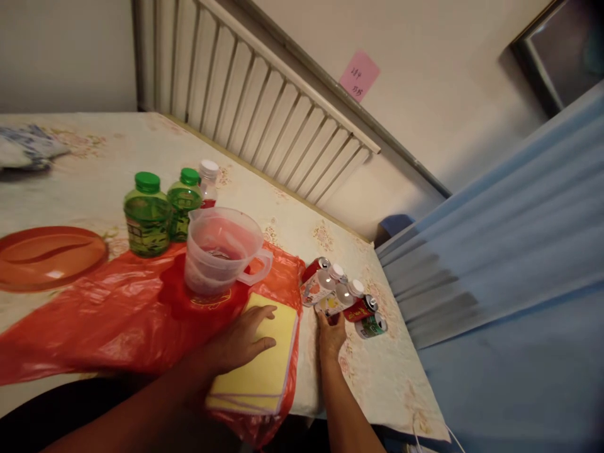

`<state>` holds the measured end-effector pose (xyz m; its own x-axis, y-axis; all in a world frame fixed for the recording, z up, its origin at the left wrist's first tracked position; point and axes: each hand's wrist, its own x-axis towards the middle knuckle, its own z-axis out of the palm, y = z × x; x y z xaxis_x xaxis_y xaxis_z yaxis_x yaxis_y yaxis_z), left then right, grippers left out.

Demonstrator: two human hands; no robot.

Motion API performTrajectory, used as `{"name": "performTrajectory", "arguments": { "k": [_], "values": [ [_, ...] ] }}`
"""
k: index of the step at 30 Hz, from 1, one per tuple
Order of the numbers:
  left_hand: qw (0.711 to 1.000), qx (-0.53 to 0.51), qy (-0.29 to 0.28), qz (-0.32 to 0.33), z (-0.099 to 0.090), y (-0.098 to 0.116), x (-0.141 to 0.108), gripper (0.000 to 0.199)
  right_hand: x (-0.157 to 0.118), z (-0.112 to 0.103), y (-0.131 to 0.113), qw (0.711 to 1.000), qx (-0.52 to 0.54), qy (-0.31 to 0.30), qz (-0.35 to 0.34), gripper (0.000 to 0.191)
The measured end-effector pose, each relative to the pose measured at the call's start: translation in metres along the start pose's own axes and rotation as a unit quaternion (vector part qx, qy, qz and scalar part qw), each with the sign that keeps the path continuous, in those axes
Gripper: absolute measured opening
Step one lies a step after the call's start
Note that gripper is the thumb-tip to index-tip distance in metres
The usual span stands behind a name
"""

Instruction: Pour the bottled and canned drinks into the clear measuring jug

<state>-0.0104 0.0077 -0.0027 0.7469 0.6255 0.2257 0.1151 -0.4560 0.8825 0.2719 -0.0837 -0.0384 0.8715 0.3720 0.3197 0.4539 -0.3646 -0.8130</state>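
My left hand (243,336) lies with fingers spread on folded yellow cloths (271,358), which rest on a red plastic bag (113,314). Behind it, a clear measuring jug (221,251) stands on a red piece on the bag. On the right, my right hand (332,333) reaches to the near side of a bottle with a yellow label (336,301); thumb and fingers are bent near its base, and whether they grip it is unclear. Beside that bottle are another white-capped bottle (318,286), a red can (361,309) and a green can (371,326).
Two green-capped bottles (147,220) and a white-capped bottle (208,179) stand behind the jug. An orange plate (51,258) lies at the left of the flowered tablecloth (387,371). A radiator (264,100) and blue curtain (495,251) border the table.
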Motion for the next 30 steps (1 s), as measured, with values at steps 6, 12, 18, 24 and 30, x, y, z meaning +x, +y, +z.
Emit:
{"name": "performTrajectory", "arguments": {
  "k": [6,12,18,24,30],
  "values": [
    [1.000,-0.010,0.000,-0.007,-0.012,0.012,-0.006,0.040,-0.004,-0.006,0.008,1.000,-0.008,0.000,0.028,0.068],
    [0.998,-0.058,-0.016,-0.012,-0.023,0.017,-0.012,0.019,-0.018,-0.017,0.012,0.999,-0.002,-0.021,0.042,0.078],
    [0.999,-0.025,-0.018,0.039,-0.045,0.026,-0.028,0.008,-0.032,-0.026,0.012,0.998,-0.024,-0.050,0.027,0.071],
    [0.983,0.032,0.136,0.116,-0.070,0.030,-0.052,0.012,-0.033,-0.027,0.008,0.996,-0.064,-0.060,0.020,0.069],
    [0.902,0.132,0.405,0.076,-0.113,0.010,-0.051,0.013,-0.031,-0.026,0.011,0.996,-0.068,-0.062,0.015,0.067]
  ]
}}
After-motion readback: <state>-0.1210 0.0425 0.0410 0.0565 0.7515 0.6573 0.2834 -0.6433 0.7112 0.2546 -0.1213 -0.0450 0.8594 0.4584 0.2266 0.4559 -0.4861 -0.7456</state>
